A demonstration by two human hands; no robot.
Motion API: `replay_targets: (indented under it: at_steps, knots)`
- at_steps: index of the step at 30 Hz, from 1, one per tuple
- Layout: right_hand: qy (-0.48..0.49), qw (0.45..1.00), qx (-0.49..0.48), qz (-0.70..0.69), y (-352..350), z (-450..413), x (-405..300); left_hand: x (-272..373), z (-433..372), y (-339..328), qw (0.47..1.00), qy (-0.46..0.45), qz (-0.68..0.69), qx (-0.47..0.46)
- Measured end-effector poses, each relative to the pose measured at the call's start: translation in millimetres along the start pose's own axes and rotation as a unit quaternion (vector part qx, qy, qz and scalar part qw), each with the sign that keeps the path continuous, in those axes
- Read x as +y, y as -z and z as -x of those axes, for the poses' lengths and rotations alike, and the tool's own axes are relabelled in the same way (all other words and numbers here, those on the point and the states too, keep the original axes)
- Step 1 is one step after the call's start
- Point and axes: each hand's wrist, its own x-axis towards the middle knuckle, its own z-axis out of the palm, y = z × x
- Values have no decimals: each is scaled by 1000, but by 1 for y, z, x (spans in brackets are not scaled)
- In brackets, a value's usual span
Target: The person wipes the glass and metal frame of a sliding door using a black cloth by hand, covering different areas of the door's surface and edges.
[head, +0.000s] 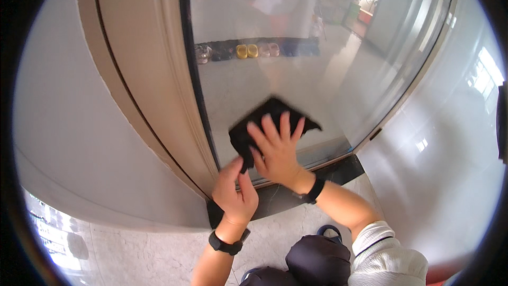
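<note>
A black cloth (274, 107) lies flat against a glass door pane (254, 83) in front of me. My right hand (278, 151) presses on the cloth with its fingers spread. At the cloth's lower left corner, my left hand (236, 194) pinches the fabric between thumb and finger. Slight blur covers the cloth and the right fingers. Both wrists wear black bands.
A beige door frame (158, 67) runs along the left of the glass. Through the pane show yellow clogs (247, 51) among several other shoes. White tiled wall (428, 174) stands to the right. A dark stone threshold (274, 200) borders the light floor (158, 250).
</note>
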Motion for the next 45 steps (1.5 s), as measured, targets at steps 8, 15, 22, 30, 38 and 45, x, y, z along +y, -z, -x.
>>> replay_targets:
  at_steps: [8, 15, 22, 30, 38, 45]
  knots:
    - [47, 985, 156, 52, 52, -139, -27, 37, -100, 1, 967, 16, 154, 203]
    - [92, 995, -10, 34, -18, -17, -38, -53, 46, 7, 992, 23, 28, 121]
    - [66, 972, -214, -63, -57, 76, -35, -80, 133, 26, 963, 267, 16, -10]
    - [100, 994, 45, -4, 24, -119, -79, 1, -30, 34, 975, 60, 119, 178]
    - [173, 970, 167, -29, 44, -184, -91, 45, -102, 36, 937, 73, 252, 232]
    - [166, 969, -166, -78, -43, -12, -84, -53, 59, 45, 967, 228, 21, 111]
